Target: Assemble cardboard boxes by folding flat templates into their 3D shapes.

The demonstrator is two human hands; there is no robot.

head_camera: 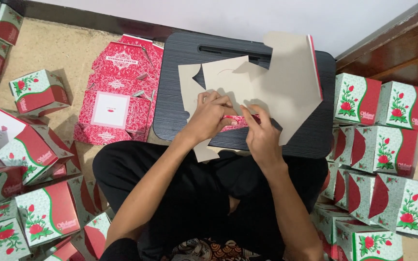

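Together, the left hand (212, 115) and right hand (260, 131) pinch a fold of the flat cardboard sheet (286, 82). It lies on a black lap desk (180, 96), folded boxes (378, 145) just beside

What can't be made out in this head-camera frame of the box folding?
- Printed side of the cardboard blank: faces down; only a red edge shows.
- Fold under the left hand and right hand: fingers cover it.
- Lap desk: mostly under the blank.
- Folded boxes: the stack is cut off by the frame's right and bottom edges.
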